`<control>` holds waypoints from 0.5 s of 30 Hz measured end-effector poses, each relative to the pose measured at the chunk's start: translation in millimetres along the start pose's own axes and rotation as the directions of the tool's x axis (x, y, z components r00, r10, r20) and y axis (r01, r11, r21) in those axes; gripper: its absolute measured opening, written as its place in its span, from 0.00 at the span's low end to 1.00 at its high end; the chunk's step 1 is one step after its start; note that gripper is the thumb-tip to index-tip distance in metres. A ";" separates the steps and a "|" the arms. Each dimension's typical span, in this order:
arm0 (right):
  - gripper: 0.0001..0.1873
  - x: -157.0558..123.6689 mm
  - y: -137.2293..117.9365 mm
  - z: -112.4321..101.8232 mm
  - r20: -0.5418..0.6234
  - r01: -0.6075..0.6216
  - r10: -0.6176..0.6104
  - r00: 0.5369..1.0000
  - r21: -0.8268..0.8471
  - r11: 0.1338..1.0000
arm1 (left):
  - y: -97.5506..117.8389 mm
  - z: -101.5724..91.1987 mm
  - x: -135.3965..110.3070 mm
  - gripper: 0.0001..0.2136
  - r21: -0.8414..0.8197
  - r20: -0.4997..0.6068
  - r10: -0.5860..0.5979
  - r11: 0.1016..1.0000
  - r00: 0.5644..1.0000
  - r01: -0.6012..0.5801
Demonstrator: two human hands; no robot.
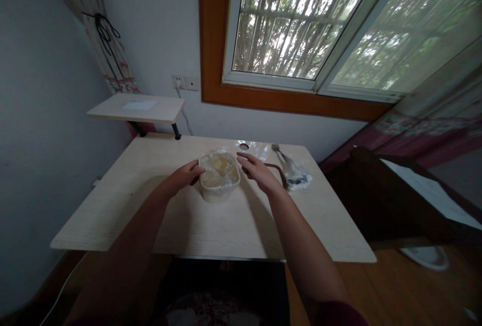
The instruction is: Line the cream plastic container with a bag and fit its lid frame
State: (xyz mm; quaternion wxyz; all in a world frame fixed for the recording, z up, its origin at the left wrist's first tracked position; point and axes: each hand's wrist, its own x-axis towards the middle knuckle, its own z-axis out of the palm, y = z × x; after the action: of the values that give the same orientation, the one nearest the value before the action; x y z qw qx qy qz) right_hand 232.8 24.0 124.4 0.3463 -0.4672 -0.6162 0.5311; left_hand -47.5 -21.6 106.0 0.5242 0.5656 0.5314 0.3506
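Observation:
A squarish translucent plastic tub stands upright on the table. Inside it lie crumpled clear plastic and a pale yellow piece whose kind I cannot make out. My left hand grips the tub's left side, its thumb at the rim and the other fingers partly hidden beside the wall. Close to the right rim hovers my right hand, fingers apart, holding nothing. Just beyond that hand are a curved brown strip and a twisted clear plastic bag with something dark in it.
The pale wooden table has a round cable hole at its back edge. A small raised shelf with a paper sheet stands back left. To the right is dark furniture bearing white paper. A window is ahead.

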 end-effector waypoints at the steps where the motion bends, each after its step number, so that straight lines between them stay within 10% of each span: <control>1: 0.32 5.7 1.8 0.4 -0.059 0.036 -0.037 0.998 -0.014 0.999 | 0.6 0.0 0.5 0.17 0.012 -0.005 -0.002 1.000 1.000 0.002; 15: 0.21 46.7 19.9 7.9 -0.062 0.010 0.002 0.998 0.184 0.983 | 10.7 3.3 0.9 0.21 -0.005 0.067 -0.038 0.999 0.997 0.038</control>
State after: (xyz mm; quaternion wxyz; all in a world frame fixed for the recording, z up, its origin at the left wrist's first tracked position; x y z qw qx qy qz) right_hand 214.6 65.5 100.1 0.4081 -0.4480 -0.5543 0.5705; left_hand -41.6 -20.2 115.5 0.5499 0.5654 0.5231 0.3230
